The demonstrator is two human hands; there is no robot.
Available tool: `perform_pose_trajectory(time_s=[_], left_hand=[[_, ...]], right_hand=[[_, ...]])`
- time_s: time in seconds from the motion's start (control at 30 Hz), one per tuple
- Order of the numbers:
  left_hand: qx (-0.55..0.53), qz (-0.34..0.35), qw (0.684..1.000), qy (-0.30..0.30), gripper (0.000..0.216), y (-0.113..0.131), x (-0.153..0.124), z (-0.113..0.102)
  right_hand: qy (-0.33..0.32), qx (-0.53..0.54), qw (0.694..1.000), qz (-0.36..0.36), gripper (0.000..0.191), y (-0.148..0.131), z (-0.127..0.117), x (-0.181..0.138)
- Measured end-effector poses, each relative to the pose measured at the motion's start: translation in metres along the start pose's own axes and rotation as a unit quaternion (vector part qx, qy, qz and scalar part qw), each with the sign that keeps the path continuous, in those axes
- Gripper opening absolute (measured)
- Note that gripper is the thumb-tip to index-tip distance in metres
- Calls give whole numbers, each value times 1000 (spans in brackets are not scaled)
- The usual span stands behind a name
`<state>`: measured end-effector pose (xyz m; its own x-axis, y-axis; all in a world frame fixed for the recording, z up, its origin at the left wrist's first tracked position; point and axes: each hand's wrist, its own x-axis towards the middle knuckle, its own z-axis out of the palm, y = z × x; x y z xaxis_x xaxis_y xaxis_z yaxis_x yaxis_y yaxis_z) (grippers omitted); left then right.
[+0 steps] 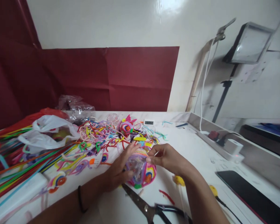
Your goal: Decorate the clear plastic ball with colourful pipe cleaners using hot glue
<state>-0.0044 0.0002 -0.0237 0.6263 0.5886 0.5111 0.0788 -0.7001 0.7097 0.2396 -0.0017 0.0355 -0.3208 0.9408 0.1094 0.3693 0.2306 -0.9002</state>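
A clear plastic ball (135, 169), partly covered with coloured pipe cleaners, rests on the white table in front of me. My left hand (121, 168) cups its left side, fingers over the top and thumb along the near side. From the right, my right hand (166, 158) pinches at the ball's upper right edge, thumb against forefinger, on what looks like a purple pipe cleaner. A coiled rainbow patch with an orange centre (149, 176) shows on the ball's right side. Black-handled scissors (143, 207) lie just below the ball. A short red pipe cleaner piece (167, 197) is to their right.
A finished-looking pipe cleaner fish (126, 126) stands behind, amid a heap of cut pieces (95, 132). Long pipe cleaners and a white plastic bag (49, 132) fill the left. A small digital clock (149, 122) sits at the back; a phone (252, 193) and power strip (221, 146) are right.
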Motion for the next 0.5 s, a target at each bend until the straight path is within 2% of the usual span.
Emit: perform_pose_trajectory(time_s=[0.13,0.33,0.5], left_hand=[[-38,-32,997,50,62,3,3,5],[-53,-44,993,95,68,3,3,9],[-95,-84,984,125,71,11,5,9]], right_hand=[[-1,-7,1000,11,34,0,0,0],[-10,-9,1000,27,35,-2,0,-1],[-18,1,999,30,33,-2,0,-2]])
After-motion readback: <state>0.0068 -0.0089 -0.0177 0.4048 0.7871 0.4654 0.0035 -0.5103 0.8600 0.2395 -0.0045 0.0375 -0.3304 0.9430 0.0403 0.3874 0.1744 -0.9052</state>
